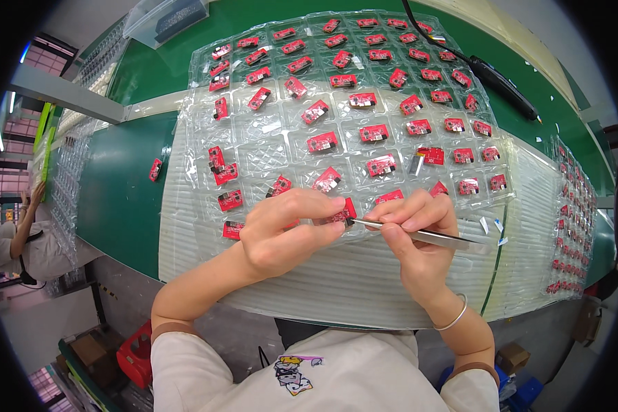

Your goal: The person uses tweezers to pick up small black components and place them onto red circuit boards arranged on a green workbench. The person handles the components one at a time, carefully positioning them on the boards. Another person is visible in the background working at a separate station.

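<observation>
Between thumb and fingers, my left hand [285, 230] pinches a small red circuit board [345, 211] by its left side. My right hand [419, 237] is closed round metal tweezers [439, 238], whose tips reach the dark part at the board's right edge. Whether the tips grip anything is too small to tell. Under and beyond both hands lies a clear plastic tray [264, 154] of square pockets, many holding similar red boards. One red board [432, 156] right of the middle has a silvery piece beside it.
A black corded tool [505, 89] lies at the back right. Another filled tray [570, 220] stands at the far right. A lone red board [156, 169] rests on the green table [120, 199] at left. Small white-blue scraps [499, 225] lie at right. Another person [31, 237] is at far left.
</observation>
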Motion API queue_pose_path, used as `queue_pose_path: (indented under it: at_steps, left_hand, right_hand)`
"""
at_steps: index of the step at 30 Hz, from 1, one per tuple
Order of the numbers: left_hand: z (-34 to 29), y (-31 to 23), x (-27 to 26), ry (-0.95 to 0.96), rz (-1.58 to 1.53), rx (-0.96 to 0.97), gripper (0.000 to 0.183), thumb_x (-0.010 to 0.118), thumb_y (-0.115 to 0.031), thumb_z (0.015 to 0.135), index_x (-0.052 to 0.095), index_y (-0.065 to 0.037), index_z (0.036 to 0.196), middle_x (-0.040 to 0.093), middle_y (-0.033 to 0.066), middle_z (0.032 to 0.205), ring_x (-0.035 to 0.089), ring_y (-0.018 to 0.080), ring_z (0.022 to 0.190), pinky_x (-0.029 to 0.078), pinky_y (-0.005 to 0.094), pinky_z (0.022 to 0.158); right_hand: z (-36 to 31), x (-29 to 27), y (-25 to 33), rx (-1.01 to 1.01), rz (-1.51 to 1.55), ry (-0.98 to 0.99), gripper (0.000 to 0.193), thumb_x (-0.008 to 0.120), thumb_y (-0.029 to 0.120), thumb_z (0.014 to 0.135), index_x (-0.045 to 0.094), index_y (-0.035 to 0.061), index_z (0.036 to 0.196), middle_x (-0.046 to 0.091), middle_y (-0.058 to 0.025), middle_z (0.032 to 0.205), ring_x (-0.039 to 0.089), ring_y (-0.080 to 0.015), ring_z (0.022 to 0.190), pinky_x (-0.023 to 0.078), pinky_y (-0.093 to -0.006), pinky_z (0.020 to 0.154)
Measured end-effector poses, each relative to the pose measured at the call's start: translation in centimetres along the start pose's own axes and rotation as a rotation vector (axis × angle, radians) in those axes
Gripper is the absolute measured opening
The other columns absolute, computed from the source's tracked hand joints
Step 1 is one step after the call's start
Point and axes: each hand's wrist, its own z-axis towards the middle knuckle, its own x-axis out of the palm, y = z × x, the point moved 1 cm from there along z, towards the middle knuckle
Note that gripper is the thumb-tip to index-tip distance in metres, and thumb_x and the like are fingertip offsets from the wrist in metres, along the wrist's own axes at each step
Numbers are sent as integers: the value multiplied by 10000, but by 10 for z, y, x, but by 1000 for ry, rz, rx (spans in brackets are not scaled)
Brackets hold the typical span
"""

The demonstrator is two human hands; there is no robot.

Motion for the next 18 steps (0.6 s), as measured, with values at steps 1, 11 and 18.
queue_pose_path:
  at_steps: [1,11,18]
  left_hand:
    - [-1,0,-1,5,6,9,150,659,14,578,609,18,720,593,153,804,611,218,658,527,288,569]
    - [-1,2,0,63,72,78,201,655,-6,577,622,14,775,590,142,855,608,227,695,527,278,563]
    - [0,2,-1,48,131,197,221,662,1,570,607,14,784,586,142,887,606,233,702,522,267,534]
  right_hand:
    - [0,0,-1,18,4,-1,249,571,-127,732,407,40,815,519,-97,792,600,-251,832,496,-335,731]
    - [3,0,1,208,167,-134,217,548,-111,762,398,46,778,521,-82,765,603,-226,827,505,-330,713]
    - [2,0,3,183,219,-59,230,553,-103,763,389,58,768,500,-66,758,606,-254,833,515,-350,711]
